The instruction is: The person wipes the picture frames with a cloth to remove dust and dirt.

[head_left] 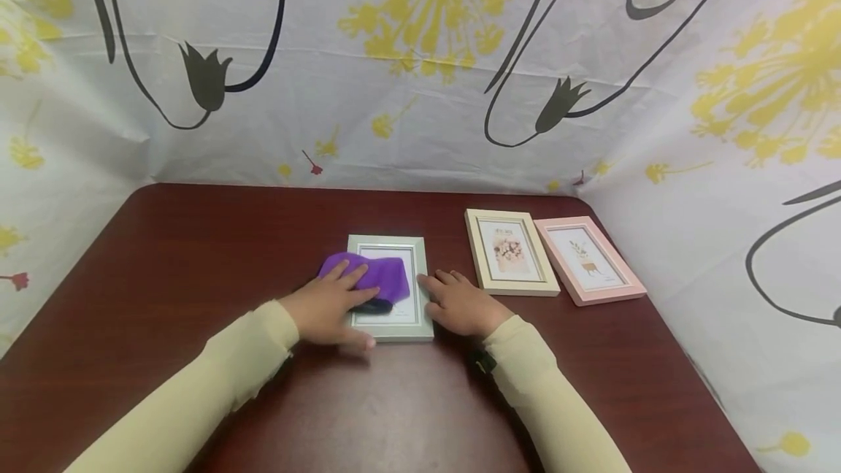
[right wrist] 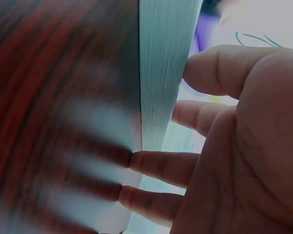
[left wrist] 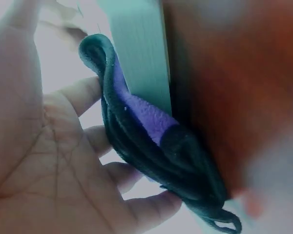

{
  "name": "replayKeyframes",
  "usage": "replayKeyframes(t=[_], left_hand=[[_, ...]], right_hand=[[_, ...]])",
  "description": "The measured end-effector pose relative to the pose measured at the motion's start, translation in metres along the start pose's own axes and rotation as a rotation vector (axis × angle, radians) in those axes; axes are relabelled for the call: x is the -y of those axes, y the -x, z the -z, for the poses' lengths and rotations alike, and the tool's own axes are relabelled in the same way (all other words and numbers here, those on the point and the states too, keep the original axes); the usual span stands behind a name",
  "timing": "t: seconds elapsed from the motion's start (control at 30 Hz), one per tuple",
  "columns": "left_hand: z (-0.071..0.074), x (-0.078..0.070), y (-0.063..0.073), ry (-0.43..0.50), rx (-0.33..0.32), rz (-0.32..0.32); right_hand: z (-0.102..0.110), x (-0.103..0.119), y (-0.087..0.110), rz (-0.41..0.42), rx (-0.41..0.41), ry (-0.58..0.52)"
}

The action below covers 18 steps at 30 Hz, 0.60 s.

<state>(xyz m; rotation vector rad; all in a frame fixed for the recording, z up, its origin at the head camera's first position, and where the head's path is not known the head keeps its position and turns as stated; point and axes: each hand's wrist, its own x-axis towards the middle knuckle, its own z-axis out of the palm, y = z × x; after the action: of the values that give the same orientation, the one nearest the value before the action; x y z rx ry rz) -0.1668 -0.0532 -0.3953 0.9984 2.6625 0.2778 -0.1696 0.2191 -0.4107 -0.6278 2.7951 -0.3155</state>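
Note:
A pale green picture frame (head_left: pixel 388 331) lies flat near the middle of the dark red table. Over its upper left part is a purple cloth (head_left: pixel 390 276) with a dark folded edge (left wrist: pixel 136 146). My left hand (head_left: pixel 325 305) rests on this cloth, fingers spread and nearly straight, the thumb off to the near side. My right hand (head_left: pixel 460 303) touches the frame's right side. In the right wrist view its thumb (right wrist: pixel 210 70) and index finger meet the frame's side wall (right wrist: pixel 163 73), while the other fingers reach toward the tabletop.
A cream picture frame (head_left: pixel 552 287) with a flower print and a pink picture frame (head_left: pixel 611 295) with a vase-like print lie side by side at the right. A white patterned sheet (head_left: pixel 394 152) rises behind the table and along both sides.

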Motion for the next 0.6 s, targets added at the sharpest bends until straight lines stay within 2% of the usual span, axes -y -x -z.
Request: replayKeyframes(t=[0.17, 0.3, 0.43, 0.6], left_hand=[[-0.014, -0.015, 0.022, 0.029, -0.069, -0.044], [-0.017, -0.02, 0.027, 0.042, -0.101, -0.043], [-0.014, -0.012, 0.018, 0.021, -0.094, -0.02], [-0.003, 0.006, -0.007, -0.008, -0.051, 0.016]], right_hand=[[0.0, -0.002, 0.001, -0.008, -0.013, 0.008], [-0.001, -0.001, 0.0, -0.003, -0.02, 0.0], [0.0, 0.001, 0.001, 0.001, -0.018, -0.005], [-0.001, -0.001, 0.001, -0.005, -0.014, -0.001]])
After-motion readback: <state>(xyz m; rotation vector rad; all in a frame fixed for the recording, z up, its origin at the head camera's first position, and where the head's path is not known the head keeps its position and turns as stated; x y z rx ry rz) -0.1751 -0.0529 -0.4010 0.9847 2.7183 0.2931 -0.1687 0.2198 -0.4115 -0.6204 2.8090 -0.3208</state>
